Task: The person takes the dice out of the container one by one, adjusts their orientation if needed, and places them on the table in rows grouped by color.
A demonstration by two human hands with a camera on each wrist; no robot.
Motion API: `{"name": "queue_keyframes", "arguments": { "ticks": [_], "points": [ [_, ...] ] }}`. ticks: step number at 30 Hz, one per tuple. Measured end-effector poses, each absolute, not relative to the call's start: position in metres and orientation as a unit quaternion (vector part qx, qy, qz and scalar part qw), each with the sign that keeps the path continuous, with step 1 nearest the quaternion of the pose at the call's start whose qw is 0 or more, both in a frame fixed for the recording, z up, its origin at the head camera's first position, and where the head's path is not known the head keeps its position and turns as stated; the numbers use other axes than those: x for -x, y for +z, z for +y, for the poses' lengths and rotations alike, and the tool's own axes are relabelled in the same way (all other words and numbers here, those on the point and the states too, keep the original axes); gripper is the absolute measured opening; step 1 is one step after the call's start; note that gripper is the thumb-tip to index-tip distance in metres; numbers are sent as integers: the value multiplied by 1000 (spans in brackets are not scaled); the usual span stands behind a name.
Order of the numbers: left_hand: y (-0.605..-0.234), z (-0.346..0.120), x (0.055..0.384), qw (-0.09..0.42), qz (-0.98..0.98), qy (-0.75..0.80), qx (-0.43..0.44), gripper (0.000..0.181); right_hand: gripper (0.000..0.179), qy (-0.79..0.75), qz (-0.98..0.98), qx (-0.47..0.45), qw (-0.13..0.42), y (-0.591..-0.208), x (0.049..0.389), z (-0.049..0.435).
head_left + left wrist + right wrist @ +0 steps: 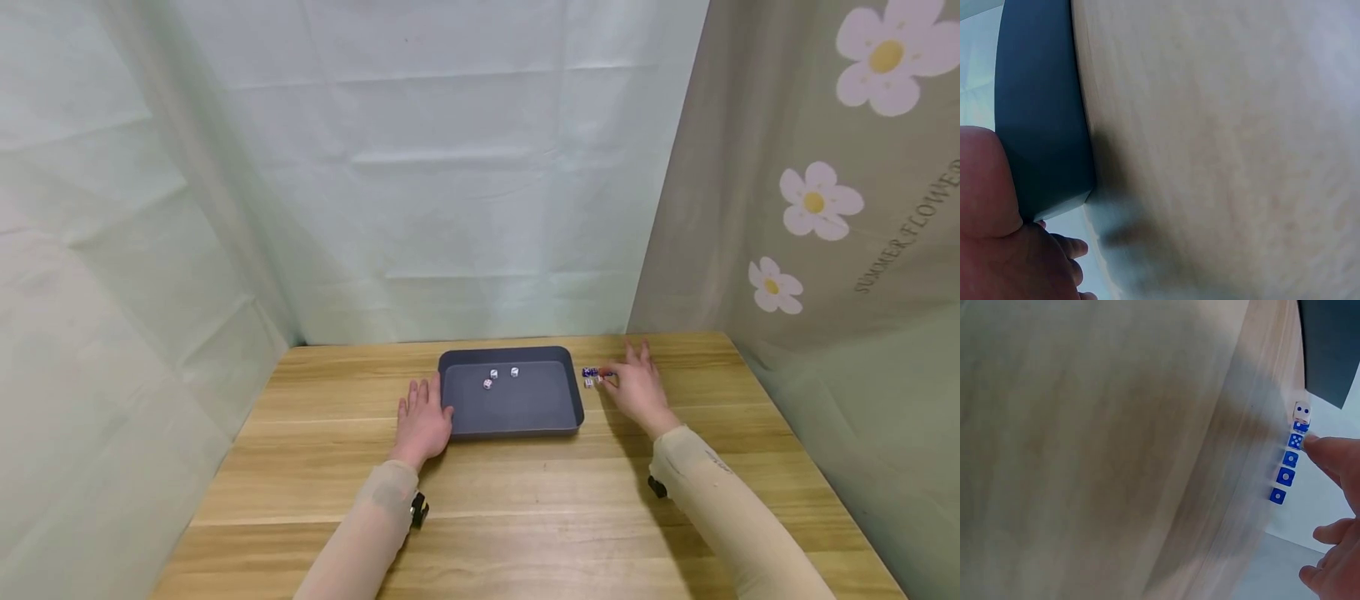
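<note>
My left hand point(424, 419) rests along the left side of a dark grey tray point(510, 432), fingers straight and thumb at its rim. In the left wrist view, the thumb point(985, 187) lies against the tray's outer wall point(1044, 112). Three white dice point(514, 372) lie inside the tray. Right of it, my right hand point(639, 392) pinches at a small white die point(600, 379) with thumb and index finger, other fingers spread. Blue dice point(1285, 476) stand in a row by the thumb point(1319, 447); another white die point(1302, 411) sits at the row's tray end.
A wooden table point(517, 508) carries everything. Pale cloth point(465, 192) hangs behind and at the left, and a flower-printed curtain point(817, 250) at the right. Dark wrist cameras point(419, 509) are strapped to both forearms.
</note>
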State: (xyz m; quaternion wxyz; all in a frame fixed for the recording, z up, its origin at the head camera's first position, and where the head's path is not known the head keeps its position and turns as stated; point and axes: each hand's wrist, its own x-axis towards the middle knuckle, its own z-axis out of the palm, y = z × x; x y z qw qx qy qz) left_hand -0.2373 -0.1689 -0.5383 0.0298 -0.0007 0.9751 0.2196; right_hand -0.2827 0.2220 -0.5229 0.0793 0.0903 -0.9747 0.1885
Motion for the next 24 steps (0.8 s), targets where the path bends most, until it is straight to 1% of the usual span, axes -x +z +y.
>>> {"name": "queue_keyframes", "arguments": {
  "ticks": [24],
  "points": [
    [-539, -168, 238, 39, 975, 218, 4, 75, 15, 163, -979, -95, 76, -528, 285, 216]
  ]
}}
